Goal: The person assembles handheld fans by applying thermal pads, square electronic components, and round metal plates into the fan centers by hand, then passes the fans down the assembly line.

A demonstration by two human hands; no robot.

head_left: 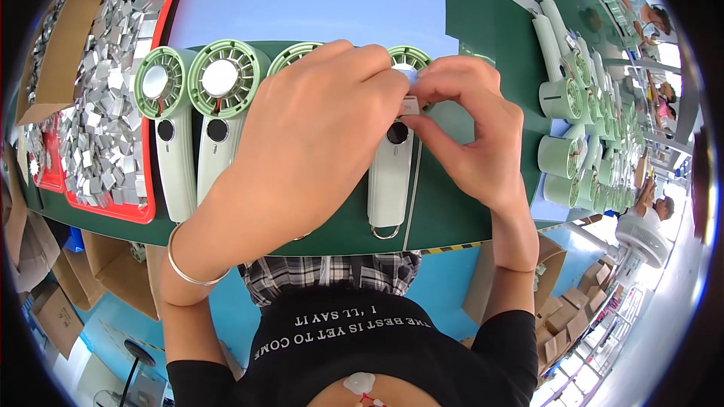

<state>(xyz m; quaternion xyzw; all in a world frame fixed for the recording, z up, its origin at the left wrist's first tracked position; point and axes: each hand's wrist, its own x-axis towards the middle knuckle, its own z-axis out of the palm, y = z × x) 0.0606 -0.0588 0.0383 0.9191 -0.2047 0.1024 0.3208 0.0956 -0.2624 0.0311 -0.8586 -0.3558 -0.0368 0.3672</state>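
Note:
My left hand (317, 117) reaches over the row of fans with its fingers curled in. Its fingertips are mostly hidden behind the hand, and what they hold, if anything, cannot be made out. My right hand (483, 124) pinches a small flat silvery piece (409, 106) between thumb and fingers. A bit of pale blue film (409, 75) shows between the two hands. Just under them lies a pale green handheld fan (389, 181), its round head partly covered. Further left lie two more fans (219, 79) (156, 83), and another fan head (292, 54) peeks out behind my left hand.
At the left, a red tray (151, 181) holds many silvery pieces, with a cardboard box (72, 45) on it. A light blue sheet (317, 0) covers the far table. Many green fans (562, 98) lie along the right. Cardboard boxes (121, 264) stand below the table edge.

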